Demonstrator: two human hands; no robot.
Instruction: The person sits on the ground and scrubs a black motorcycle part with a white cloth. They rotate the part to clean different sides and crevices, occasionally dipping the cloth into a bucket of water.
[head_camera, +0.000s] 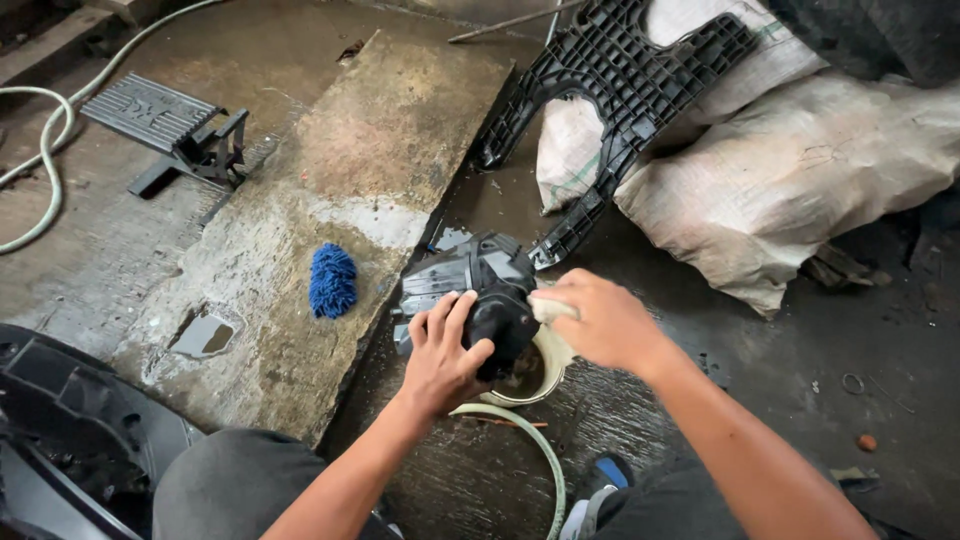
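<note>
Both my hands on a black plastic part, over a small bucket on the wet floor.

A blue wash mitt (332, 280) lies on the slab to the left. My left hand (443, 352) grips the black plastic part (480, 285), fingers curled round it; my right hand (598, 318) pinches a pale cloth (550, 309) against it, above the bucket (553, 362). Sacks (800, 170) lie right.

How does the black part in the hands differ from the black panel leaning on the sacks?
The part is compact and bulky; the panel is long, flat and ribbed like a grid. The part is held by the left hand and right hand; the panel rests untouched on the sacks. Both are black plastic.
</note>
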